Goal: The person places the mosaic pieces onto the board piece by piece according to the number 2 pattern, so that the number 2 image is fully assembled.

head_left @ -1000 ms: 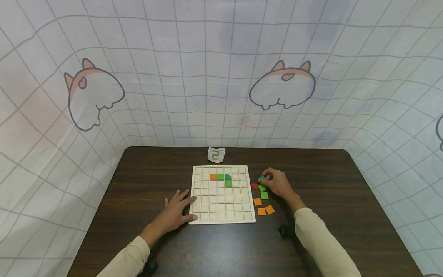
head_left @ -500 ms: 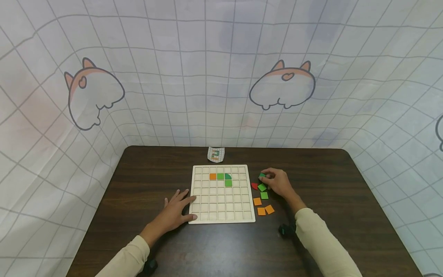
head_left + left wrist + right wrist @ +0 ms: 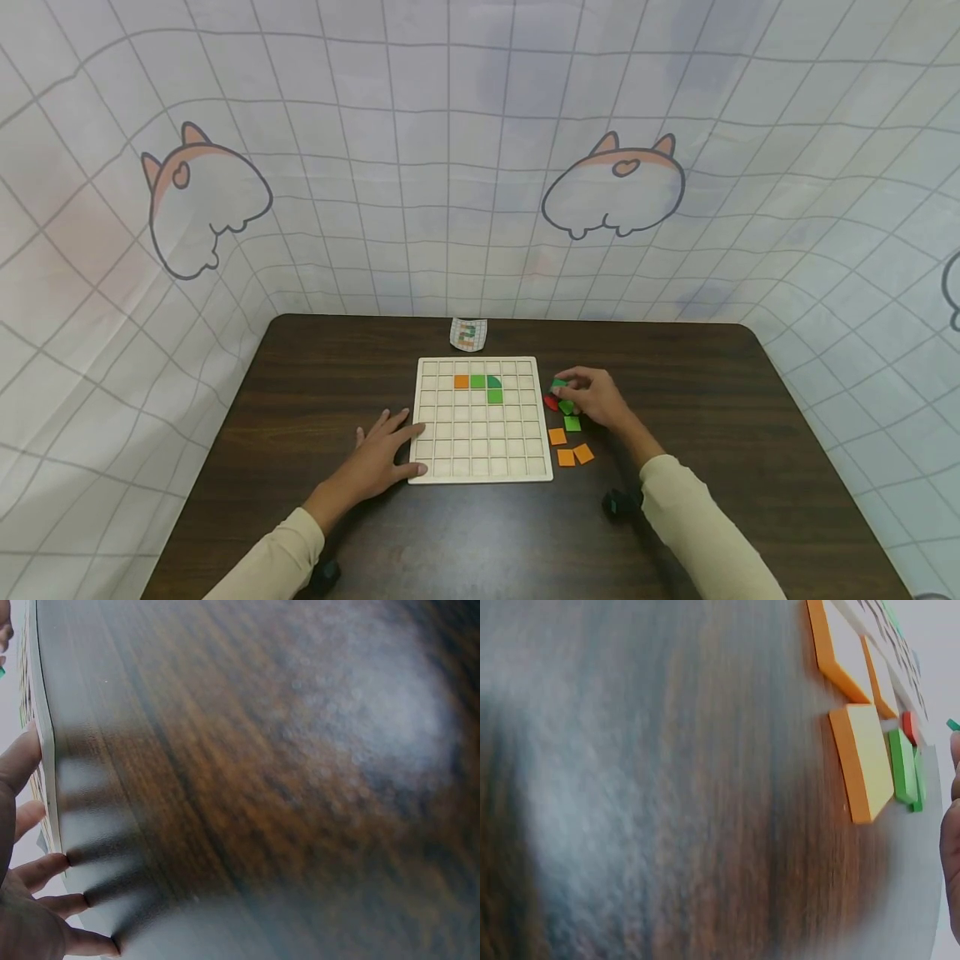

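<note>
My right hand [image 3: 596, 395] pinches a dark green tile [image 3: 558, 384] between thumb and fingertips, just right of the white grid board [image 3: 480, 478]. In the right wrist view the green tile [image 3: 952, 724] shows above the table, at the thumb's tip. My left hand [image 3: 375, 461] rests at the board's left edge, fingers spread, thumb and index finger on the rim; the left wrist view shows the other fingertips [image 3: 79, 901] down on the table. In the board's upper rows sit an orange square [image 3: 461, 382], two green squares [image 3: 495, 397] and a dark green rounded tile [image 3: 493, 382].
Right of the board lie a red tile [image 3: 551, 402], a green tile [image 3: 566, 407] partly under the hand, a green square [image 3: 572, 423] and three orange squares [image 3: 557, 437]. A small printed card [image 3: 468, 335] with a coloured figure lies behind the board on the dark table [image 3: 337, 358].
My right hand has picked up the dark green tile from the loose pieces and shifted slightly left with it, toward the board. The left hand stays at the board's edge.
</note>
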Motion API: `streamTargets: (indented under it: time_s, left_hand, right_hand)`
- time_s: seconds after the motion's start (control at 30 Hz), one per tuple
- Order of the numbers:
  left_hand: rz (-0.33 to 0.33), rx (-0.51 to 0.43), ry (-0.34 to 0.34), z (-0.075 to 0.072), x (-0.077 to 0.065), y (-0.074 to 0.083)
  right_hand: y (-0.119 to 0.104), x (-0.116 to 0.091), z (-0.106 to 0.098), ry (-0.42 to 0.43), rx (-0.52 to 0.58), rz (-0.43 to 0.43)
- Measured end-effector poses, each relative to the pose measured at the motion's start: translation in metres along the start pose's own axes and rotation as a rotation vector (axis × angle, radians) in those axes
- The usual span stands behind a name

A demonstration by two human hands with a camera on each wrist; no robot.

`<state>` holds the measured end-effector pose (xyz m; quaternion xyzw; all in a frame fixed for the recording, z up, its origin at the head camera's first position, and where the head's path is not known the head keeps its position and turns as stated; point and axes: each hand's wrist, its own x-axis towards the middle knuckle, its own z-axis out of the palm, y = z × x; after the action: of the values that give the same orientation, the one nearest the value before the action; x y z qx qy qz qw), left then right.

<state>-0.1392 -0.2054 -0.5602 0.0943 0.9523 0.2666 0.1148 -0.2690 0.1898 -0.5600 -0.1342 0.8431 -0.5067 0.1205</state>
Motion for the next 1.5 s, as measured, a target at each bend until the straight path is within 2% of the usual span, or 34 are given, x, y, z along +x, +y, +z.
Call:
streamTargets:
  time_s: [0.17, 0.67, 1.03, 1.5]
  left_hand:
    - [-0.002, 0.000, -0.005, -0.001, 0.000, 0.000]
    - [0.001, 0.001, -0.004, 0.000, 0.000, -0.001]
    - [-0.003, -0.007, -0.004, -0.001, 0.000, 0.000]
    - [-0.014, -0.005, -0.009, 0.000, -0.002, 0.001]
  right_hand:
    - [-0.010, -0.003, 0.006, -0.047, 0.038, 0.001]
    - [-0.022, 0.000, 0.028, -0.140, 0.045, -0.025]
    - [-0.023, 0.003, 0.044, -0.146, 0.078, -0.022]
    - [-0.033, 0.008, 0.061, -0.255, 0.033, -0.019]
